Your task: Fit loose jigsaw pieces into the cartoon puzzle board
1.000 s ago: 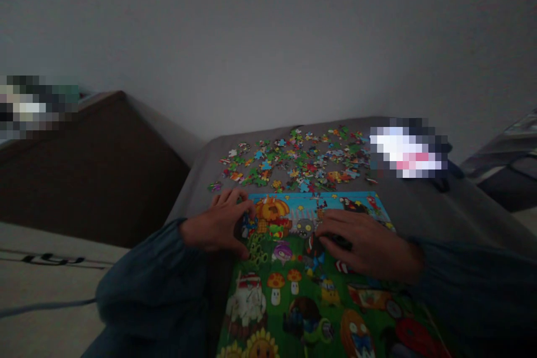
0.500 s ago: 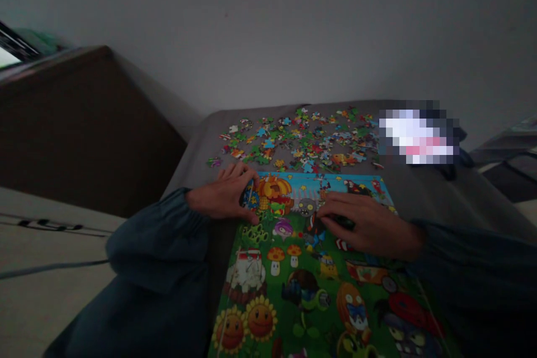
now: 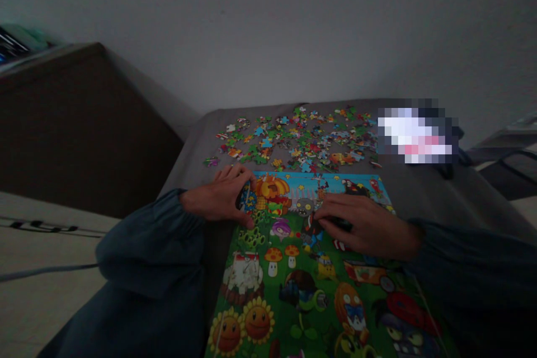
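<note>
My left hand rests at the upper left edge of a colourful cartoon puzzle picture, pinching a blue and yellow puzzle piece between thumb and fingers. My right hand lies over the picture's middle right, its fingers curled around a dark piece. The picture shows plants, mushrooms, sunflowers and zombies. Beyond its top edge, a wide scatter of loose puzzle pieces lies on grey fabric.
A pixelated, blurred object sits at the far right of the pieces. My dark blue sleeves and lap fill the lower part of the view. A dark brown panel stands at left, and a pale wall rises behind.
The view has tilted, so the picture and loose pieces sit higher in the frame. Both hands stay in about the same places on the picture.
</note>
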`<act>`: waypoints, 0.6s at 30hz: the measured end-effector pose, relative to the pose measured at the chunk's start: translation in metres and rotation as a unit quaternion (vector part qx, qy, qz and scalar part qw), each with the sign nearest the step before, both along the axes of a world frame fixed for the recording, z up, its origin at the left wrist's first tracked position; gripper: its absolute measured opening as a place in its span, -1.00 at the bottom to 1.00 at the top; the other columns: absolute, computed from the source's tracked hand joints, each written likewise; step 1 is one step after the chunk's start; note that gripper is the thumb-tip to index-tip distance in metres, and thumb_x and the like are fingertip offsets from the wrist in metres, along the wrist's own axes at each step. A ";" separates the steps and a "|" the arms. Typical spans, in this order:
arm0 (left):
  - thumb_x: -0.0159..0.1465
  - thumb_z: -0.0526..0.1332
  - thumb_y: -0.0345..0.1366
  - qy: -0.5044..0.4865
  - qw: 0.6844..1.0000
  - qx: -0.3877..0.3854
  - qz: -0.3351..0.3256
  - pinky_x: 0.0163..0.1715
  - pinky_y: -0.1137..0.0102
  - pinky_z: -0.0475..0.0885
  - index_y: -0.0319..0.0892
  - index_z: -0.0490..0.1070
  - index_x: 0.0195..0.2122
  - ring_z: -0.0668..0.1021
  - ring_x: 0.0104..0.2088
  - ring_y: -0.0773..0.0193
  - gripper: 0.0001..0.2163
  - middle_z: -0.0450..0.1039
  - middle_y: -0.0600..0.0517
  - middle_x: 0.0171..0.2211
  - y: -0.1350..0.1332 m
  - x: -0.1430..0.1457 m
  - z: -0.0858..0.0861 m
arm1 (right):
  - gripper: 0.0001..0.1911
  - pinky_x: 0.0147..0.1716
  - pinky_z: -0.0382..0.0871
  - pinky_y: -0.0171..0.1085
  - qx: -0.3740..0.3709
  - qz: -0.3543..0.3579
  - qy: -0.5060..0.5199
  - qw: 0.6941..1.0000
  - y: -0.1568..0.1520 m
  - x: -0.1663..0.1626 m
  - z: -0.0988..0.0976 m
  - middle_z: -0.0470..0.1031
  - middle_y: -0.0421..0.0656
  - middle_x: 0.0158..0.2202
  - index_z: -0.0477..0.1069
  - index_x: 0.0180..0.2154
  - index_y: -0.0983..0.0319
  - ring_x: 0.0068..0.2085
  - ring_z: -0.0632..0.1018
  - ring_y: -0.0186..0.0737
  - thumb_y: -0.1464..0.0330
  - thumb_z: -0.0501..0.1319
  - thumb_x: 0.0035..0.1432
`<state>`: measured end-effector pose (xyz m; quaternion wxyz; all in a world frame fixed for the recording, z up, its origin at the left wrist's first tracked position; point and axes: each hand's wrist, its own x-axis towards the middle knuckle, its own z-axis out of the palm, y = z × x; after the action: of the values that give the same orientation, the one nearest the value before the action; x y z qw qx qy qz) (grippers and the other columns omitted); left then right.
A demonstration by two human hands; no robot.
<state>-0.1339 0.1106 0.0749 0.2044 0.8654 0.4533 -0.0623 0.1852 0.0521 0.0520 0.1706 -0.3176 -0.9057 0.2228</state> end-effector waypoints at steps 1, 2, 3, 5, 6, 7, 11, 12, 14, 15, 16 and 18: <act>-0.09 0.43 0.16 -0.001 1.000 0.003 0.002 0.01 0.14 0.24 -0.12 0.27 -0.08 0.29 0.01 -0.02 -0.32 0.20 -0.04 -0.03 0.000 0.000 0.000 | -0.81 -0.19 0.34 -0.26 -0.001 0.001 -0.002 1.000 0.000 0.000 0.000 0.50 -0.15 -0.21 0.47 -0.15 0.18 -0.17 0.52 -0.25 0.41 0.08 0.33; -0.08 0.43 0.17 -0.002 1.000 0.006 0.004 0.01 0.14 0.24 -0.12 0.28 -0.08 0.29 0.01 -0.02 -0.33 0.20 -0.04 -0.02 0.001 0.000 0.000 | -0.81 -0.19 0.34 -0.27 -0.003 0.002 -0.004 1.000 0.000 0.000 0.000 0.50 -0.15 -0.21 0.47 -0.15 0.18 -0.17 0.52 -0.25 0.41 0.08 0.33; -0.07 0.42 0.17 -0.003 1.000 0.008 0.008 0.02 0.14 0.23 -0.12 0.28 -0.07 0.29 0.01 -0.02 -0.33 0.19 -0.05 -0.01 0.002 -0.001 0.001 | -0.81 -0.19 0.34 -0.27 -0.004 0.002 -0.005 1.000 0.000 0.000 0.000 0.50 -0.15 -0.21 0.47 -0.15 0.19 -0.17 0.52 -0.25 0.41 0.08 0.33; -0.07 0.41 0.18 -0.006 1.000 0.008 0.011 0.01 0.14 0.23 -0.12 0.29 -0.07 0.29 0.01 -0.03 -0.34 0.20 -0.05 0.00 0.003 -0.001 0.001 | -0.81 -0.20 0.34 -0.27 -0.005 0.003 -0.006 1.000 0.000 0.000 0.000 0.51 -0.16 -0.21 0.47 -0.15 0.19 -0.18 0.52 -0.26 0.41 0.07 0.34; -0.07 0.41 0.19 -0.008 1.000 0.006 0.012 0.01 0.14 0.23 -0.12 0.29 -0.07 0.29 0.01 -0.03 -0.33 0.20 -0.06 0.00 0.004 -0.001 0.001 | -0.80 -0.20 0.34 -0.27 -0.004 0.004 -0.005 1.000 0.000 0.000 0.000 0.51 -0.16 -0.21 0.47 -0.15 0.19 -0.18 0.52 -0.26 0.41 0.07 0.34; -0.08 0.41 0.19 -0.009 1.000 0.004 0.013 0.01 0.13 0.23 -0.12 0.29 -0.07 0.29 0.01 -0.04 -0.33 0.20 -0.06 0.00 0.004 -0.001 0.001 | -0.80 -0.20 0.34 -0.27 -0.004 0.004 -0.004 1.000 0.000 0.000 0.000 0.51 -0.16 -0.21 0.47 -0.15 0.19 -0.18 0.52 -0.27 0.40 0.07 0.35; -0.08 0.41 0.20 -0.011 1.000 -0.005 0.015 0.00 0.12 0.24 -0.13 0.30 -0.08 0.29 0.00 -0.04 -0.32 0.20 -0.07 0.00 0.005 -0.001 0.001 | -0.79 -0.22 0.34 -0.27 0.000 0.007 -0.001 1.000 0.000 0.000 0.000 0.51 -0.15 -0.22 0.47 -0.15 0.20 -0.20 0.52 -0.27 0.39 0.06 0.35; -0.07 0.41 0.19 -0.010 1.000 -0.008 0.015 0.00 0.12 0.24 -0.13 0.29 -0.08 0.29 0.00 -0.04 -0.33 0.20 -0.07 0.00 0.005 -0.001 0.001 | -0.79 -0.22 0.34 -0.27 0.001 0.008 -0.003 1.000 0.000 0.000 0.000 0.51 -0.15 -0.23 0.47 -0.15 0.20 -0.20 0.52 -0.27 0.38 0.06 0.35; -0.06 0.40 0.18 -0.011 1.000 -0.015 0.015 0.01 0.11 0.24 -0.14 0.30 -0.08 0.29 0.01 -0.04 -0.34 0.20 -0.08 0.00 0.005 0.000 0.002 | -0.79 -0.22 0.34 -0.26 0.000 0.008 -0.006 1.000 0.000 0.000 0.000 0.51 -0.15 -0.23 0.47 -0.14 0.20 -0.20 0.52 -0.26 0.38 0.06 0.35; -0.06 0.40 0.18 -0.011 1.000 -0.018 0.015 0.02 0.11 0.24 -0.14 0.30 -0.08 0.29 0.01 -0.04 -0.34 0.20 -0.08 0.01 0.006 0.000 0.002 | -0.78 -0.22 0.34 -0.26 0.000 0.007 -0.005 1.000 0.001 0.000 0.000 0.51 -0.15 -0.22 0.48 -0.14 0.20 -0.19 0.52 -0.26 0.38 0.06 0.35; -0.06 0.40 0.17 -0.013 1.000 -0.019 0.017 0.03 0.10 0.24 -0.14 0.30 -0.08 0.29 0.01 -0.04 -0.35 0.20 -0.08 0.01 0.006 0.000 0.002 | -0.78 -0.22 0.34 -0.26 -0.001 0.007 -0.004 1.000 0.001 0.000 0.001 0.51 -0.15 -0.22 0.48 -0.14 0.19 -0.19 0.52 -0.26 0.38 0.06 0.35; -0.06 0.41 0.16 -0.016 1.000 -0.017 0.021 0.04 0.09 0.24 -0.12 0.30 -0.08 0.29 0.02 -0.05 -0.35 0.20 -0.08 0.01 0.006 0.000 0.002 | -0.78 -0.22 0.35 -0.26 -0.004 0.005 0.001 1.000 0.001 0.000 0.001 0.52 -0.15 -0.21 0.48 -0.13 0.19 -0.19 0.52 -0.27 0.38 0.06 0.35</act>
<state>-0.1338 0.1169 0.0764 0.2276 0.8530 0.4668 -0.0521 0.1857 0.0527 0.0532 0.1695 -0.3130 -0.9064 0.2273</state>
